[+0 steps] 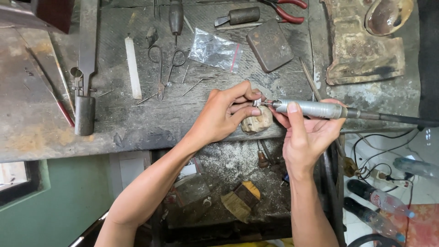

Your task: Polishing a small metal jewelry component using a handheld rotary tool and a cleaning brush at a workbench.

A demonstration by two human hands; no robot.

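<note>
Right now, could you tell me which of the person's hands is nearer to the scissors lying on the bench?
The left hand is nearer: the scissors lie just up and to its left. The right hand, holding the rotary handpiece, is farther off to the right.

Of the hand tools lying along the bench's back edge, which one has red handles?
The pliers at the top, right of the dark-handled tool. The scissors further left are bare metal.

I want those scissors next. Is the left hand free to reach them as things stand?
Probably not yet: the left hand is pinching a small metal piece. The scissors lie uncovered on the bench.
</note>
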